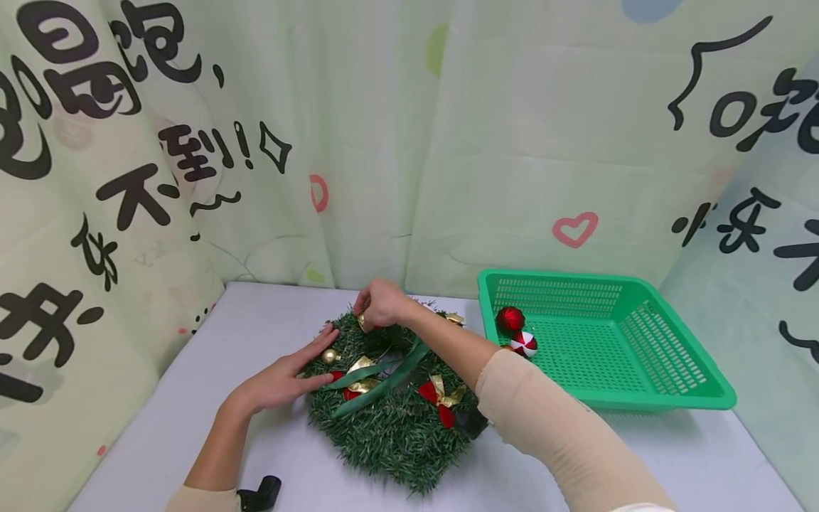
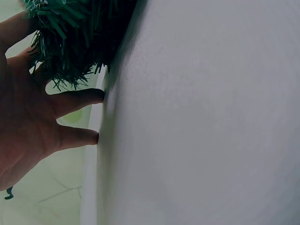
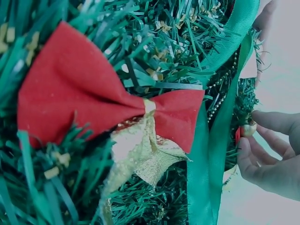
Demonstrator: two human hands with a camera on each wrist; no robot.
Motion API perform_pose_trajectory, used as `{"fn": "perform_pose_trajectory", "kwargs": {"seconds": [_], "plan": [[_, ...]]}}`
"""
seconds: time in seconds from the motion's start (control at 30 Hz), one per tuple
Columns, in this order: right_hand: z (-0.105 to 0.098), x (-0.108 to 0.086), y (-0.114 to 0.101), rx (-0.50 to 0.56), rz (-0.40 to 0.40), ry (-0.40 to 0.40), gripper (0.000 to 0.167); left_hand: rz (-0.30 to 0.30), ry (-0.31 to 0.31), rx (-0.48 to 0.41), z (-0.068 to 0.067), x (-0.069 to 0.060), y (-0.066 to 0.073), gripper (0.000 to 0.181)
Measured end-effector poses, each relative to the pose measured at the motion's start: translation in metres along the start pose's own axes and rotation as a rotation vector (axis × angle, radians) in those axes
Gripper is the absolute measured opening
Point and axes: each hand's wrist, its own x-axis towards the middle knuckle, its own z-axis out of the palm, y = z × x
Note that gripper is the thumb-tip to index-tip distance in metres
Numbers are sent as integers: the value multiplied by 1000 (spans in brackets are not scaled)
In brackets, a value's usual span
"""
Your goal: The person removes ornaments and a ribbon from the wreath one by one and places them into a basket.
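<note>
A green tinsel wreath (image 1: 397, 434) lies on the table, dressed with red and gold bows and a long green ribbon (image 1: 384, 384). My left hand (image 1: 284, 377) rests on its left side with fingers spread, the thumb near a red and gold bow (image 1: 362, 375) and a gold ball (image 1: 330, 355). At the wreath's far left edge, my right hand (image 1: 384, 302) pinches a small gold ornament (image 3: 248, 130), partly hidden by the fingers. Another red bow with gold ribbon (image 3: 77, 89) fills the foreground of the right wrist view.
A green plastic basket (image 1: 665, 398) stands at the right, holding a red ball (image 1: 510, 320) and a red and white ball (image 1: 524, 344) at its left end. Printed curtains (image 1: 512, 142) hang behind the white table (image 1: 275, 448).
</note>
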Motion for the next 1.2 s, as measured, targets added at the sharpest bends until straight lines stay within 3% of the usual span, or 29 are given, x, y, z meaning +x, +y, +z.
{"fn": "perform_pose_trajectory", "kwargs": {"seconds": [0.23,0.73,1.2], "plan": [[-3,-3,-3,25,-8,-6,25,-2,5,-2,1,-1,-3,79],[-14,-12,3,194,-17,-1,30,16,8,-10,1,-1,2,79],[-27,-22,6,208,-2,14,32,18,6,-2,2,-1,-2,80]]}}
